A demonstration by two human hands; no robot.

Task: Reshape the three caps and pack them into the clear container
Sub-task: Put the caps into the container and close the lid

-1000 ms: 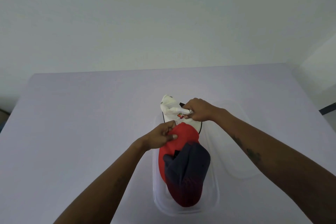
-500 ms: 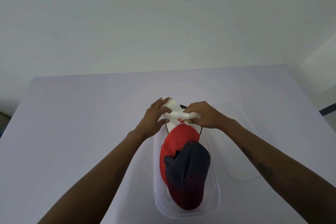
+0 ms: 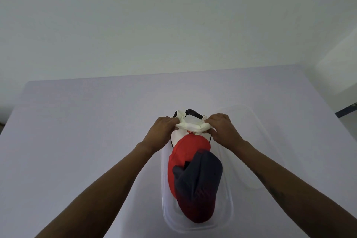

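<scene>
White cap being tucked in at the container's far end.
White cap gripped by left hand and right hand, behind red cap and navy cap in clear container. Next: press down, release.

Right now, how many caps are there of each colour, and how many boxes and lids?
White cap: 1, gripped by the left hand and the right hand
Red cap: 1
Navy cap: 1
Clear container: 1
Clear lid: 1, on the table beside the container
Total: 5 things, 3 of them caps
</scene>
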